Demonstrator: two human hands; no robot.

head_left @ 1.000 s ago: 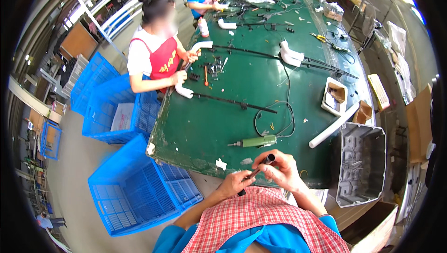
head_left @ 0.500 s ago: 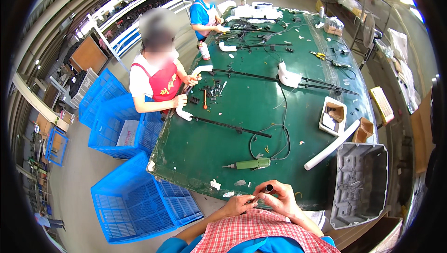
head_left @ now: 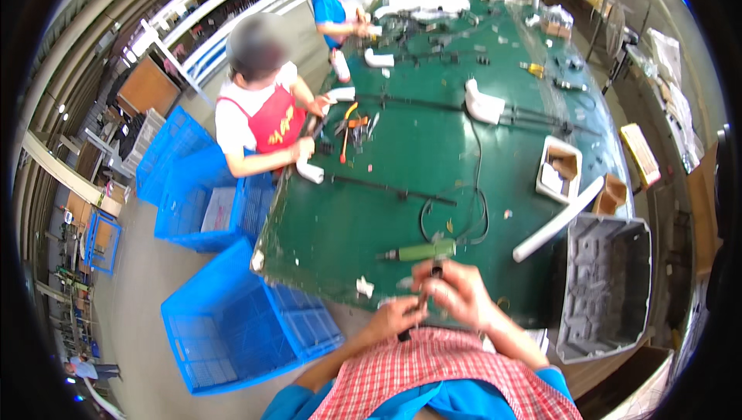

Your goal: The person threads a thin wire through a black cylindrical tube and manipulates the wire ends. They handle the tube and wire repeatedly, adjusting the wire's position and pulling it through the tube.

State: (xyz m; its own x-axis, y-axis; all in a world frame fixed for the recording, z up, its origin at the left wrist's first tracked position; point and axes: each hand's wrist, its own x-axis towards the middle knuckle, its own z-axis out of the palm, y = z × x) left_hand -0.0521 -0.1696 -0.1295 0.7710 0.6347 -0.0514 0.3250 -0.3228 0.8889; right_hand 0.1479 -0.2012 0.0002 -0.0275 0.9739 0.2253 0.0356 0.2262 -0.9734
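Note:
At the near edge of the green table, in front of my checked apron, I hold a short dark tube (head_left: 437, 272) tilted upward. My right hand (head_left: 462, 290) is closed around its upper part, thumb and fingers curled near the round end. Lower down, my left hand (head_left: 396, 319) grips the same tube, its fingers bent. Motion blur and my fingers hide most of the tube. Just beyond my right hand lies a green electric screwdriver (head_left: 423, 251), its cord looping away across the table. Scraps of white material (head_left: 364, 287) lie near my left hand.
A grey ribbed bin (head_left: 607, 292) stands at right, beside a white foam tube (head_left: 558, 219) and small-parts boxes (head_left: 558, 169). Blue crates (head_left: 247, 323) sit left. Black rods with white curved ends (head_left: 485, 105) cross the table. Two co-workers stand along the left side.
Both hands and the tube have moved up and forward, and my right hand is closer to the screwdriver. An orange-handled tool now shows beside the co-worker's small parts. The view has shifted slightly.

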